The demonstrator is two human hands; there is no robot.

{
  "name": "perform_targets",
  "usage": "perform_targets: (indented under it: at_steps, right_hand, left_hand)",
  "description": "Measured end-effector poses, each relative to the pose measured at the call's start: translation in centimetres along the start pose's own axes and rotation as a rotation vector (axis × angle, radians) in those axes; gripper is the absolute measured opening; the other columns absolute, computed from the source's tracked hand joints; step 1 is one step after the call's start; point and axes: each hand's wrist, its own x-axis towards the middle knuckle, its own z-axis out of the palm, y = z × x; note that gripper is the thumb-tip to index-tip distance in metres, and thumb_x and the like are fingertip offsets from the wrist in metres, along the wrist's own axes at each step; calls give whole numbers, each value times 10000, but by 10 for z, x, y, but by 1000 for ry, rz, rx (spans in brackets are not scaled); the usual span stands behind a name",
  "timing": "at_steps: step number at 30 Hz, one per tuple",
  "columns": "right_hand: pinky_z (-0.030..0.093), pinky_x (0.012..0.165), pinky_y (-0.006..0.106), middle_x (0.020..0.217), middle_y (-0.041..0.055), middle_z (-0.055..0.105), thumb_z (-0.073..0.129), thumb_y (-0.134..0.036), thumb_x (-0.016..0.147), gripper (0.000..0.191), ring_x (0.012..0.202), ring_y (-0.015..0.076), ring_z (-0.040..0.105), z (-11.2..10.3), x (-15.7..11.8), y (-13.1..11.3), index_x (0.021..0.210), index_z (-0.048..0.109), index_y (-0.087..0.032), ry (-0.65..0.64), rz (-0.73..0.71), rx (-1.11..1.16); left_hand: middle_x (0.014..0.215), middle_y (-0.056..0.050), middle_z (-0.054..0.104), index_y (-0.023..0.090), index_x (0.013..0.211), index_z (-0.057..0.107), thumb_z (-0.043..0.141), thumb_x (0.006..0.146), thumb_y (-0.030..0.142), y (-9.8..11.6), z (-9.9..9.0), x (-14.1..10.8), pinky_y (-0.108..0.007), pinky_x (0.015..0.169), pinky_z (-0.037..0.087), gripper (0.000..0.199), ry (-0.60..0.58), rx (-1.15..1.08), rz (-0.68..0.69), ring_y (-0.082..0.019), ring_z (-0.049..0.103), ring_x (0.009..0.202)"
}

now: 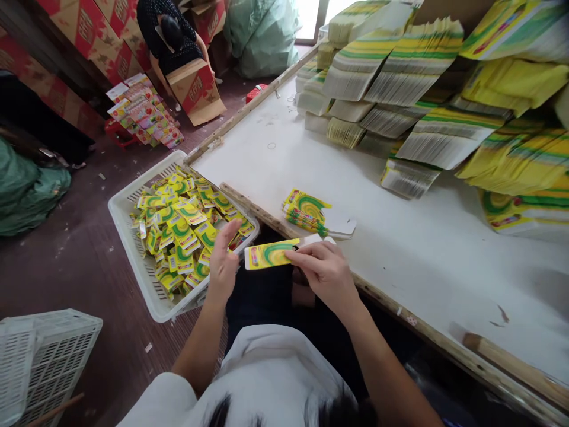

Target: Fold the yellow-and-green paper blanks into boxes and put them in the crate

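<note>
My right hand (pixel 323 268) pinches the white end of a flat yellow-and-green carton (pixel 269 255), which points left above my lap. Just left of the carton's free end, my left hand (pixel 224 258) is raised with its fingers apart and nothing in it. A small pile of similar cartons (pixel 306 212) lies near the edge of the white table (pixel 262 163), beyond my right hand. Left of my left hand, a white plastic basket (pixel 133 258) holds several folded yellow cartons (pixel 182 228).
Stacks of cartons (pixel 400 71) fill the table's far right. A wooden strip (pixel 253 207) runs along its near edge. An upturned white crate (pixel 53 356) stands lower left. Beyond, a person (pixel 171 35) bends over a red cardboard box (pixel 195 89).
</note>
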Motion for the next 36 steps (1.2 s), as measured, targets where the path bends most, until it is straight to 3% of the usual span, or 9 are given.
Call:
perform_targets:
  at_steps: [3, 6, 8, 11, 16, 23, 27, 31, 36]
  right_hand:
    - [451, 1016, 400, 849, 3, 737, 597, -145, 944, 240, 892, 179, 630, 4, 0, -13, 1017, 763, -302, -49, -193, -84]
    - [289, 1196, 488, 1047, 19, 732, 613, -181, 939, 288, 1130, 217, 614, 11, -1, -21, 1171, 698, -330, 10, -173, -44]
    - [282, 1205, 536, 1318, 80, 637, 664, -268, 913, 487, 1323, 279, 512, 13, -3, -18, 1384, 555, -325, 127, -5, 41]
    - [385, 1163, 522, 1519, 136, 477, 624, -401, 931, 683, 1413, 305, 450, 16, -7, -10, 1539, 340, -276, 198, 288, 332]
    - [425, 1152, 469, 1288, 111, 694, 443, -497, 998, 476, 1294, 275, 589, 25, -5, -9, 1352, 603, -220, 41, 545, 667]
    - [601, 903, 438, 1121, 110, 773, 719, -498, 826, 425, 1000, 290, 742, 31, 5, -8, 1100, 729, -173, 155, 766, 834]
    - [594, 942, 439, 1187, 118, 754, 695, -463, 857, 534, 1063, 284, 733, 32, -3, -6, 1311, 629, -190, 79, 674, 866]
    - [395, 1186, 454, 1554, 92, 469, 664, -310, 895, 746, 1410, 258, 491, 31, -14, -10, 1561, 330, -275, -102, 378, 723]
    - [464, 1138, 411, 1482, 54, 565, 504, -79, 897, 529, 1348, 220, 563, 30, -17, -6, 1361, 619, -305, -89, 270, 567]
  left_hand:
    - [1517, -149, 477, 213, 1475, 430, 863, 631, 543, 14, -1, 1, -493, 1192, 331, 1004, -340, 334, 10, -358, 441, 1410]
    - [1278, -105, 654, 206, 1333, 538, 843, 680, 408, 10, 12, -2, -426, 1005, 501, 748, -522, 426, -121, -304, 635, 1159]
    - [1053, -49, 704, 203, 1179, 590, 795, 730, 405, 3, 20, -7, -359, 835, 543, 533, -483, 448, -174, -242, 679, 932]
    - [945, -25, 692, 207, 1122, 571, 812, 702, 431, -4, 29, -14, -319, 726, 528, 534, -387, 459, -162, -217, 663, 821]
    - [1053, -59, 693, 237, 1282, 488, 810, 715, 392, -6, 34, -18, -351, 782, 544, 671, -345, 488, -7, -240, 685, 885]
    - [1155, -81, 654, 256, 1368, 380, 772, 729, 332, -12, 47, -29, -340, 772, 545, 754, -346, 438, 73, -219, 679, 896]
    - [1032, -29, 655, 261, 1208, 402, 743, 713, 253, -15, 48, -30, -299, 691, 515, 601, -367, 409, 5, -175, 656, 766]
    - [973, -24, 616, 247, 1243, 340, 716, 718, 231, -20, 43, -23, -305, 679, 507, 646, -407, 311, -63, -173, 633, 735]
    - [1148, -97, 529, 228, 1223, 357, 743, 675, 215, -23, 43, -22, -389, 835, 528, 670, -333, 364, -7, -235, 632, 956]
